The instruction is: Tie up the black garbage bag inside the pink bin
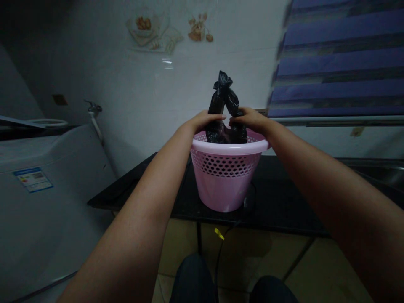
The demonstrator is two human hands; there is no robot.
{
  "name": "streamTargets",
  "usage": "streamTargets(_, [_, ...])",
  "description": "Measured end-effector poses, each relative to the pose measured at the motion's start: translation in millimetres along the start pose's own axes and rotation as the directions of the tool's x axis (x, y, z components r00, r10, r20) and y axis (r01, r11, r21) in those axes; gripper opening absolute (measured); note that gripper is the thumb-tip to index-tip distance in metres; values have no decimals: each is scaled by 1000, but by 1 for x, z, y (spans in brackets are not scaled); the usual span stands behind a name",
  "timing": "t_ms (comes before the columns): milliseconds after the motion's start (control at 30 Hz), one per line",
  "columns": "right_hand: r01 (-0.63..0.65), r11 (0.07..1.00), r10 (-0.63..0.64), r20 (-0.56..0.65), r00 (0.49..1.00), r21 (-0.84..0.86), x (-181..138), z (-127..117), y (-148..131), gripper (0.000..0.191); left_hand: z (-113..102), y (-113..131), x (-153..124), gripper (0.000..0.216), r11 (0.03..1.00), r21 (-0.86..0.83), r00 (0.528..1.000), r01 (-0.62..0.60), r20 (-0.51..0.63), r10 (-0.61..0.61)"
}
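A black plastic bag [221,101] stands up out of a pink plastic basket [225,185], its handles tied together at the top. My left hand [205,120] is closed round the bag's left side, thumb pointing inward. On the opposite side my right hand [251,120] grips the bag just below the right handle. Both hands are just above the basket's rim, and the bag's lower part is hidden inside. Rows of holes run round the upper wall of the basket, which sits upright on a black countertop [284,202].
A white washing machine [57,202] stands at the left, below a wall tap [94,107]. A black cable with a yellow tag [219,234] hangs over the counter's front edge. At the far right is a metal sink [385,172], under a purple striped blind [341,59].
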State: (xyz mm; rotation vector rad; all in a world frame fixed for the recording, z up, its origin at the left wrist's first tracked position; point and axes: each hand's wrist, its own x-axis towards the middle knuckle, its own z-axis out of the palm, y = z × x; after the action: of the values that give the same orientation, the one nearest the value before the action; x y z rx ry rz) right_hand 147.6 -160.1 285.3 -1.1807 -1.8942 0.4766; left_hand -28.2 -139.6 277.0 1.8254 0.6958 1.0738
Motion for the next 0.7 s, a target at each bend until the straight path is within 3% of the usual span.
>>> streamTargets(200, [10, 999, -13, -83, 996, -39, 6, -1, 7, 16, 1, 1, -3, 19, 998, 63, 1000, -2, -17, 3])
streamTargets(400, [21, 997, -31, -147, 989, -69, 14, -2, 17, 27, -8, -5, 5, 15, 972, 235, 984, 15, -176, 27])
streamTargets(700, [-99, 993, 79, -245, 966, -67, 15, -4, 17, 30, -19, -14, 11, 22, 937, 341, 963, 72, -269, 24])
